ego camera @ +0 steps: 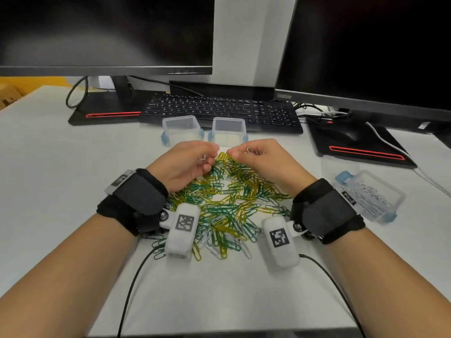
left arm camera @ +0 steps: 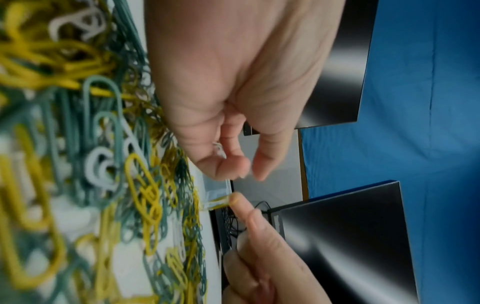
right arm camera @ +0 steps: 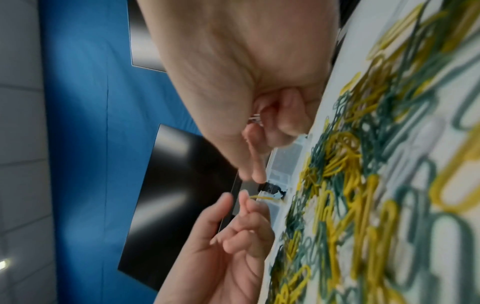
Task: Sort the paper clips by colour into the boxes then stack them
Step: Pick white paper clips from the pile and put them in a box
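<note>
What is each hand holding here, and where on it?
Left hand: white paper clips tucked under its curled fingers. Right hand: white clips in its palm. Its fingertips touch a yellow clip's end.

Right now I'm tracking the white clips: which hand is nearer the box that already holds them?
Right. The right hand is nearer the box of white clips at the table's right; the left hand sits farther left.
</note>
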`<state>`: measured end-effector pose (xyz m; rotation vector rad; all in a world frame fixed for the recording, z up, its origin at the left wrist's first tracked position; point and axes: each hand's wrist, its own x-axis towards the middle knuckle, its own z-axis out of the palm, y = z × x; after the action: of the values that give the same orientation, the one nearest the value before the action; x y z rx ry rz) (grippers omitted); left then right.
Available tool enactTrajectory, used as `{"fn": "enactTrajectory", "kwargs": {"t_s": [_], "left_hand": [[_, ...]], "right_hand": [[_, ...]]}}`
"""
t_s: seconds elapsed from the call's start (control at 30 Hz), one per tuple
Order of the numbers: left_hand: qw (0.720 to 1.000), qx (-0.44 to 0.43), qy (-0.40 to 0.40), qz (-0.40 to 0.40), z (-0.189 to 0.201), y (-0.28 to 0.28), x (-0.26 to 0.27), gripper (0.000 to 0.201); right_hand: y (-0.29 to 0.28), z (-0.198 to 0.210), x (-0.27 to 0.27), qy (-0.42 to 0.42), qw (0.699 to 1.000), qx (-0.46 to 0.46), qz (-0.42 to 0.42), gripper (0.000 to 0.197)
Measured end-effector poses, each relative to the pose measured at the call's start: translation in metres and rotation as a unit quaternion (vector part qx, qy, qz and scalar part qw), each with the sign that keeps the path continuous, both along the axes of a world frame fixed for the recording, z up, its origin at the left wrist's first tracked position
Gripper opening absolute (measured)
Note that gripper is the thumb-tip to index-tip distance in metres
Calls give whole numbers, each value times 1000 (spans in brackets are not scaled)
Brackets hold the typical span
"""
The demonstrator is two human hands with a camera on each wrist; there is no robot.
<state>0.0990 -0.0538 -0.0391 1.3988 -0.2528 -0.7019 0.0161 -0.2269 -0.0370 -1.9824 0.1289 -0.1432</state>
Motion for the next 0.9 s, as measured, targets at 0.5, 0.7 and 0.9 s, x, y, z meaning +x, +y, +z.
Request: {"fn": "enactTrajectory", "kwargs": {"t_s": [0.5,0.7,0.9], "left_hand": [[984,-108,135,38,-1,9,14,12],[976,-119,178,28,-1,19,22,13],[971,-117,209,12,-3,26,27,15]], "right_hand": [[10,1,3,58,970,-231,54,15],[23,4,12,132,937,305,104,8],[51,4,9,67,980,-96,164,16]]}}
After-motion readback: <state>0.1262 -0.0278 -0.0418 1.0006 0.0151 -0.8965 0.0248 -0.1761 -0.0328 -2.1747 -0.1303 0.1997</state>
